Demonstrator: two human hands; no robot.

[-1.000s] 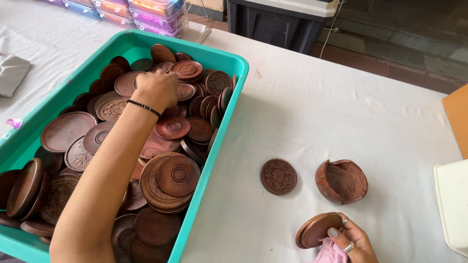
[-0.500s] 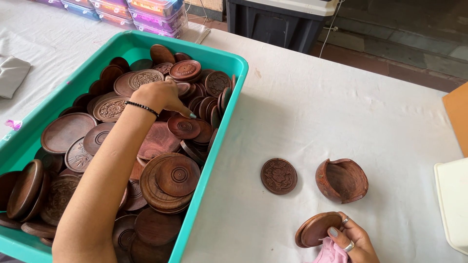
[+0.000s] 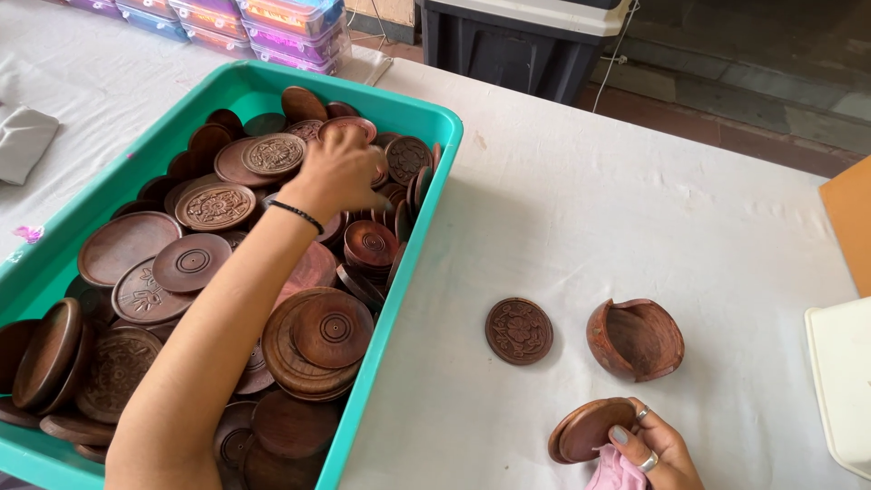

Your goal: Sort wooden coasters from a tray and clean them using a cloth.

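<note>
My left hand (image 3: 337, 171) reaches into the teal bin (image 3: 434, 195), fingers curled down onto the brown wooden discs (image 3: 218, 207) piled at its far end; whether it grips one I cannot tell. A black band circles that wrist. My right hand (image 3: 651, 446), at the bottom right, holds a plain round wooden disc (image 3: 588, 429) together with a pink cloth (image 3: 615, 472). On the white tablecloth (image 3: 590, 200) lie a carved round disc (image 3: 519, 330) and a hollow wooden holder (image 3: 635, 338) beside it.
Stacked clear plastic boxes (image 3: 272, 27) and a dark crate (image 3: 517, 41) stand beyond the table's far edge. A grey cloth (image 3: 23, 141) lies at the left. A white tray edge (image 3: 839, 381) and an orange board (image 3: 853, 227) sit at the right.
My left hand has moved further up the bin toward its far end, over the discs. The right hand, carved disc and holder have stayed put.
</note>
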